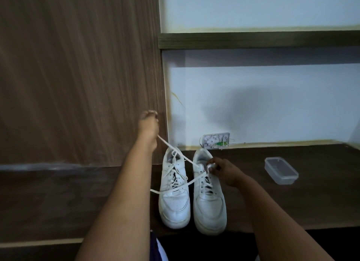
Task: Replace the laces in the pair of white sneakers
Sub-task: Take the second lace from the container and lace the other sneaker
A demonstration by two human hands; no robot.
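Two white sneakers (192, 190) side by side on a dark wood desk (292, 202), toes toward the wearer, near the front edge. Left hand (149, 127) raised up and away over the left shoe (174, 188), fingers curled, pulling a white lace (183, 156) taut; lace runs from the hand down to the right shoe (209, 198), near its top eyelets. Right hand (224, 170) at that shoe's collar, fingers pinching the lace there. Another lace end trails left across the left shoe. Clear lidded box (281, 170) well apart to the right. Small white device (216, 141) against the wall behind the shoes.
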